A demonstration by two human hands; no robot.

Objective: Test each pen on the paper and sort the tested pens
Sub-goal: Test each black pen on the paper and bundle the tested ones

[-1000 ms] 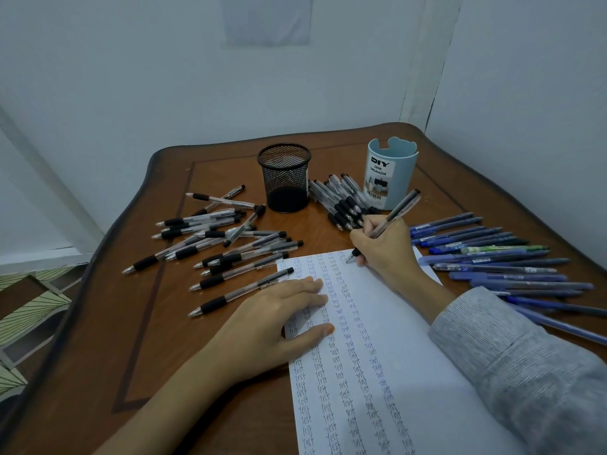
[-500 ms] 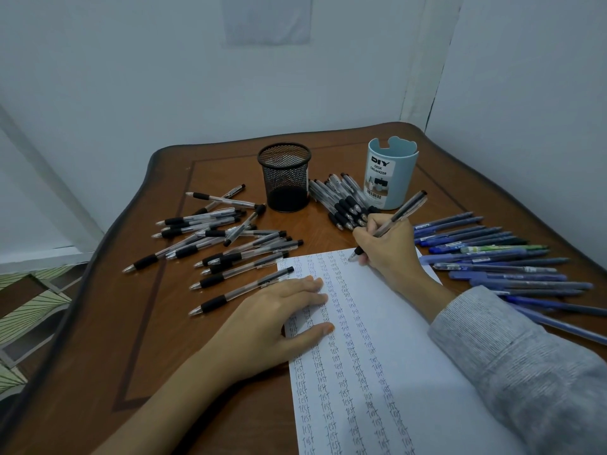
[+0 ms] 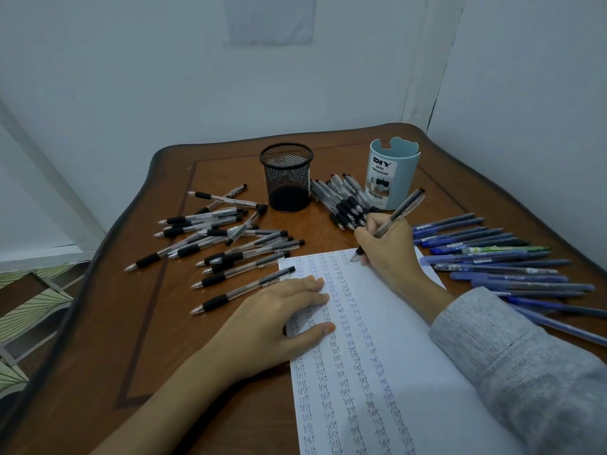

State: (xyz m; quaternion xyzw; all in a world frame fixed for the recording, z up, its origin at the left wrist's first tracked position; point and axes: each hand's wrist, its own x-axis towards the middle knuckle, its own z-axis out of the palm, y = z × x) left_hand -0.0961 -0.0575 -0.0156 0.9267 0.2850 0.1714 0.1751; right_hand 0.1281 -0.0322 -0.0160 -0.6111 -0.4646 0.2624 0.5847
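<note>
Right hand fingers pinch a clear pen slanting away rightward, tip at far edge of paper; left hand lies flat.

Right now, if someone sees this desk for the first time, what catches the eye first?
The right hand holds a pen to the top of the paper, full of columns of "test", while the left hand presses its edge. Black pens sprawl on the left, blue pens line the right, and a mesh cup and blue organizer stand behind.
</note>
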